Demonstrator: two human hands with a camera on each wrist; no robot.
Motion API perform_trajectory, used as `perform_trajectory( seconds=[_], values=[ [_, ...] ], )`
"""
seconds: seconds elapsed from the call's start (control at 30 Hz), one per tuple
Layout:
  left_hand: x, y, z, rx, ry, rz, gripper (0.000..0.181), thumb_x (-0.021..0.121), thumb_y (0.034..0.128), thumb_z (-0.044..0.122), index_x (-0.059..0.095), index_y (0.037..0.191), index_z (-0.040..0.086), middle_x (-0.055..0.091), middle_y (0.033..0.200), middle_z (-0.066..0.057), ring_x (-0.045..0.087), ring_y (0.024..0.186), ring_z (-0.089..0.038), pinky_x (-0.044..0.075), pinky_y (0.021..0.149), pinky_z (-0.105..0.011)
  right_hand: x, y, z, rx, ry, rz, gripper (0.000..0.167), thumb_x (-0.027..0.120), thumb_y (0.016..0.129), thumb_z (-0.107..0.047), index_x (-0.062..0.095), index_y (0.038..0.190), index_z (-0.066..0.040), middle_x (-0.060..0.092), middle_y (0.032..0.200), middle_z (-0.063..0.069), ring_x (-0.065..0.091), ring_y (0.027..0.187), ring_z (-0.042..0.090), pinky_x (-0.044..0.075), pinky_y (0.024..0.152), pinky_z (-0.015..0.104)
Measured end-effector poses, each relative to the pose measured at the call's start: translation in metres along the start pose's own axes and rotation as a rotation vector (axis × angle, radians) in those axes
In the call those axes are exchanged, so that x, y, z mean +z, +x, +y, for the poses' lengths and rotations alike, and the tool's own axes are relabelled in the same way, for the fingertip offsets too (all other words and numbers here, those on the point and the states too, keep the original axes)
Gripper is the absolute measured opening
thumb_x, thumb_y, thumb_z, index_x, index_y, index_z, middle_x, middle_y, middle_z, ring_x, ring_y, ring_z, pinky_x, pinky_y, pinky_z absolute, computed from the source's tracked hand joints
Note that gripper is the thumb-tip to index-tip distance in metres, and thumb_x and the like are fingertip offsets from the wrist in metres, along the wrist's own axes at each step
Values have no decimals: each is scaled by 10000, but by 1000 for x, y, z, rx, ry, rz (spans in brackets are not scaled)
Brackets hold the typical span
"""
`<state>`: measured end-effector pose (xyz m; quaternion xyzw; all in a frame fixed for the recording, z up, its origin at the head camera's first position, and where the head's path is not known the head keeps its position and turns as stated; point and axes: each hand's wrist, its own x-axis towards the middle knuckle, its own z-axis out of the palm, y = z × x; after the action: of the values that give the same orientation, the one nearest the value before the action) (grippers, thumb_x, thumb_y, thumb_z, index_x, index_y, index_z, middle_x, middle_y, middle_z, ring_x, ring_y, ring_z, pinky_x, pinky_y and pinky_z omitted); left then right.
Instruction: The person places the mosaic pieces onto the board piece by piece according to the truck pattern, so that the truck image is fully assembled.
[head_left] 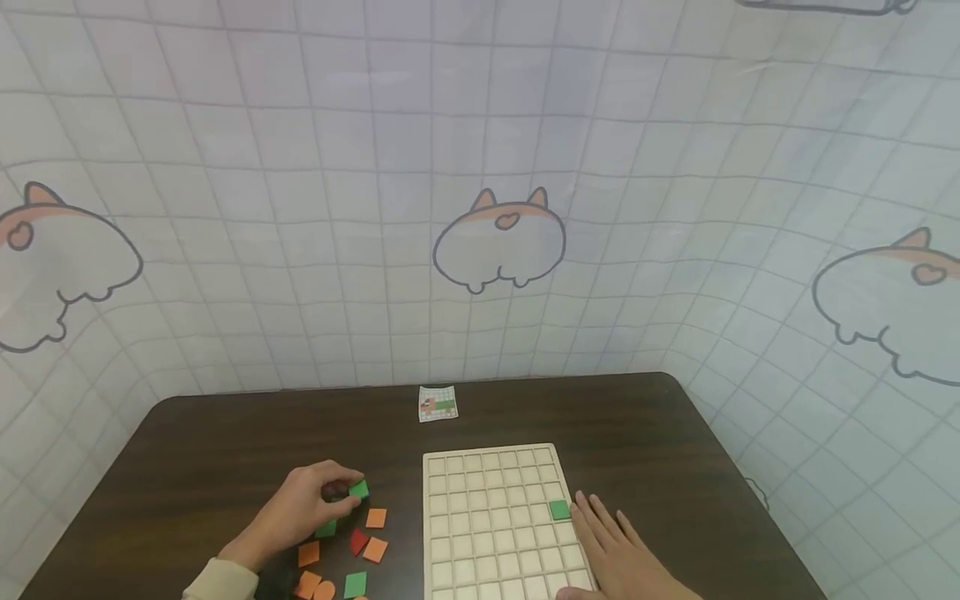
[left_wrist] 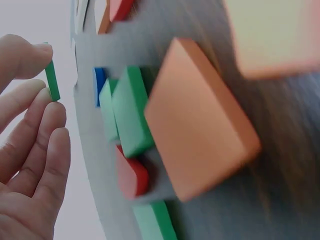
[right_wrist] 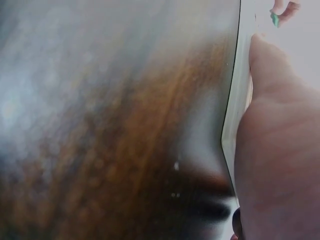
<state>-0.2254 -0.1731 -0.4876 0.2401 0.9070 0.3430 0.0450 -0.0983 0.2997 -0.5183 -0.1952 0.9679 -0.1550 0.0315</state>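
My left hand (head_left: 300, 504) pinches a small green square tile (head_left: 360, 489) between thumb and fingertips, left of a pale gridded board (head_left: 481, 502). The left wrist view shows that same tile (left_wrist: 53, 82) edge-on, held off the table. With straight fingers, my right hand (head_left: 622, 552) rests along the board's right edge. A green square tile (head_left: 559, 510) lies in the board's rightmost column, beside those fingertips. Loose pieces lie below the left hand, among them an orange square (head_left: 377, 518), a red piece (head_left: 359, 542) and a green square (head_left: 356, 585).
A small printed card (head_left: 437, 403) with a coloured grid pattern lies behind the board. The dark wooden table (head_left: 622, 433) meets a white checked curtain (head_left: 360, 333) at the back and sides. In the left wrist view, a blue piece (left_wrist: 99, 87) stands beyond the green ones.
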Motion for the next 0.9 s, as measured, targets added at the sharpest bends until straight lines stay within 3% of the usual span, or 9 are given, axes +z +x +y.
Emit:
perform_trajectory(
  seconds=[0.17, 0.5, 0.73, 0.9],
  values=[
    [6, 4, 10, 24, -9, 13, 310, 779, 924, 253, 759, 1190, 96, 745, 1085, 23, 655, 882, 26, 572, 741, -185, 1, -1, 0, 6, 21, -6, 979, 595, 947, -660, 301, 1609, -1, 284, 1684, 247, 300, 1543, 480, 328, 1136, 746],
    [24, 17, 32, 97, -43, -20, 311, 778, 930, 260, 757, 1197, 101, 746, 1104, 14, 702, 923, -38, 593, 769, -198, 0, -4, -2, 5, 28, 7, 982, 605, 947, -651, 289, 1615, -4, 284, 1685, 243, 299, 1547, 469, 331, 1138, 739],
    [35, 26, 49, 106, -45, -38, 315, 780, 927, 271, 754, 1212, 140, 745, 1130, 60, 703, 977, -82, 586, 811, -217, -5, -3, -4, 26, 53, -42, 1002, 582, 952, -669, 251, 1627, -6, 235, 1704, 241, 244, 1571, 471, 285, 1173, 741],
    [43, 34, 59, 157, -58, -33, 304, 787, 921, 228, 757, 1201, 115, 755, 1114, 36, 705, 953, -89, 589, 797, -230, -4, -2, -4, 28, 25, -59, 1050, 556, 934, -724, 251, 1624, 6, 227, 1708, 237, 234, 1578, 467, 287, 1182, 731]
  ],
)
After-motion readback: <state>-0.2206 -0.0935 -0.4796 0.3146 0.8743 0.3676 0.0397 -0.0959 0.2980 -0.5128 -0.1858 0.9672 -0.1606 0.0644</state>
